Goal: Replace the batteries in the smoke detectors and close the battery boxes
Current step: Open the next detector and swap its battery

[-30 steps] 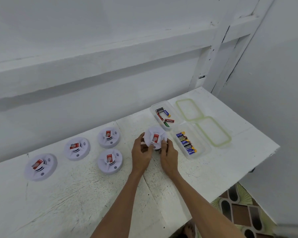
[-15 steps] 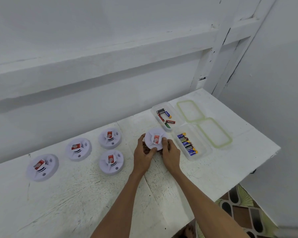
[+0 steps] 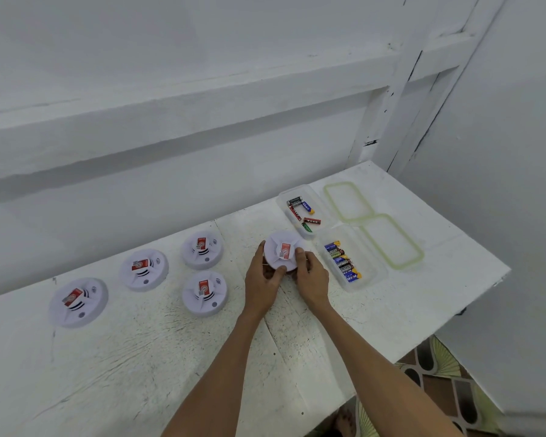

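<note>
A round white smoke detector [image 3: 281, 251] is gripped between both hands, over the white table [image 3: 139, 357] and just in front of the battery containers. The left hand [image 3: 260, 280] is curled round its left and near rim. The right hand [image 3: 312, 279] is curled round its right side, with the thumb pressed on the top face beside the red label. The underside and the fingers beneath it are hidden, so it cannot be told whether the detector is lifted or resting on the table, and its battery box is not seen. A dark patch under the near rim is too small to be identified.

Just to the right, a row of blue batteries [image 3: 344, 261] is held in the near container [image 3: 372, 274]. Loose batteries [image 3: 300, 212] in red, black, blue and green are scattered in the far container [image 3: 284, 197]; their print cannot be read. Two clear lids with green seals, the far lid [image 3: 347, 201] and the near lid [image 3: 391, 241], are laid beside the containers, touching at a corner.

To the left, a far detector [image 3: 202, 249], a near detector [image 3: 205, 293], a third detector [image 3: 144, 269] and a fourth detector [image 3: 78, 301] are set face up. Both forearms are cut off by the lower edge, where patterned floor [image 3: 438, 389] is partly shown.
</note>
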Demonstrator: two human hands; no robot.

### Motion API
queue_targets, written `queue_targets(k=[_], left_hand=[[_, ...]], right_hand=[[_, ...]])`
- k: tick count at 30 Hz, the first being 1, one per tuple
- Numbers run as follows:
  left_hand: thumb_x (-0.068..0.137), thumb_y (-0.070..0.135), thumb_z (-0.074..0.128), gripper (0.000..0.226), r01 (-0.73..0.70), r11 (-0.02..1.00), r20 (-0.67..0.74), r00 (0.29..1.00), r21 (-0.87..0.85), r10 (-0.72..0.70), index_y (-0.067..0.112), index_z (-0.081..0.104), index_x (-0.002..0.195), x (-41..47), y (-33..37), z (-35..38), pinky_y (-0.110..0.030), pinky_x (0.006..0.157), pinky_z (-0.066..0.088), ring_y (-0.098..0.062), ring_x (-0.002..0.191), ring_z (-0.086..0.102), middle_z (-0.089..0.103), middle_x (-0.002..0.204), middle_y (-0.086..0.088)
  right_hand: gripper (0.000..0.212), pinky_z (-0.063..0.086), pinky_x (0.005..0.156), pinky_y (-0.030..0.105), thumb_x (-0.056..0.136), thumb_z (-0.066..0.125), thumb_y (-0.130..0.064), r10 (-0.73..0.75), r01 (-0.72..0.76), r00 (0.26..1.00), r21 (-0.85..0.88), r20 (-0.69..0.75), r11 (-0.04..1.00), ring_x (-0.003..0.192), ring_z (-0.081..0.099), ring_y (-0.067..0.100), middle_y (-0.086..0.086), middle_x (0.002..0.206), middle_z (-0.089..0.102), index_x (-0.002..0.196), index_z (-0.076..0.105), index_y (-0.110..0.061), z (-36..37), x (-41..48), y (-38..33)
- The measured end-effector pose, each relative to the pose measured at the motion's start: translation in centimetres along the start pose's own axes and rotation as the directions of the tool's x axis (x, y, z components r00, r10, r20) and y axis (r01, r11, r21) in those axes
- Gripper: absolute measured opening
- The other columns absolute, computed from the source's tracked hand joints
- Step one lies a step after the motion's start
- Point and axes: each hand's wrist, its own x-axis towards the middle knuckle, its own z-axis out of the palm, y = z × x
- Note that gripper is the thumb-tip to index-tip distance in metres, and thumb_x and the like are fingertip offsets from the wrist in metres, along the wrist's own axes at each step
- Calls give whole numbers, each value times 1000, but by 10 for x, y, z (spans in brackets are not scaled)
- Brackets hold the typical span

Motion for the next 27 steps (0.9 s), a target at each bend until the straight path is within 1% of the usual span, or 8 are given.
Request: queue_targets(k=[5,7,10,17,20,24,25,27], left_hand=[[94,1,70,69,1,1000,-2,1000,18,-1,16,42,154,1,-1,0,-10,100,47,-11,131,57,57,148,0],[94,-1,69,68,10,1000,-8,1000,27,-10,15,42,154,0,1,0,-7,98,44,1,129,55,56,146,3],[94,-2,68,68,15,999,-9,1000,31,-14,15,40,154,0,-1,1,-3,95,41,21,122,50,53,143,8],[93,-2,69,69,6,999,-20,1000,36,-6,13,41,154,2,-4,3,-2,94,42,23,121,50,55,143,7],[94,0,69,69,0,1000,-25,1000,28,0,12,41,155,2,-6,2,-4,96,42,17,125,51,55,146,3],[96,4,67,64,-34,999,-21,999,30,35,22,44,152,1,-2,2,-9,96,47,-3,127,58,59,145,3],[98,8,65,58,-45,999,-22,999,25,46,27,46,150,1,-2,1,-13,95,51,-8,124,62,62,142,2],[103,28,56,47,-24,1000,-30,999,-2,24,29,50,149,2,-5,2,-32,96,58,-22,119,67,66,138,0]], right_hand=[[51,46,62,26,99,34,-60,-2,2,1000,-8,8,1000,71,64,13,-2,74,67,86,60,-19,0,0,0],[51,45,61,26,99,34,-59,0,0,1000,-9,11,1000,71,64,15,-1,75,67,87,61,-17,0,0,-1],[52,48,65,31,99,34,-60,2,-1,1000,-10,8,1000,71,64,16,0,74,67,87,61,-17,1,1,0],[51,50,68,32,98,35,-61,8,-8,1000,5,13,1000,72,65,15,-2,74,67,86,62,-19,1,3,1],[49,51,70,34,98,37,-60,15,-15,1000,32,18,999,73,65,16,-2,74,67,88,64,-21,2,3,1],[45,53,69,37,98,41,-60,35,-37,999,100,14,994,73,66,17,-2,74,68,87,65,-24,3,4,3],[44,54,70,37,98,42,-59,41,-42,999,110,15,993,73,66,16,-2,75,69,89,66,-24,3,4,2],[41,54,70,36,99,43,-56,44,-46,999,119,16,992,74,66,15,-3,78,70,92,67,-24,2,4,2]])
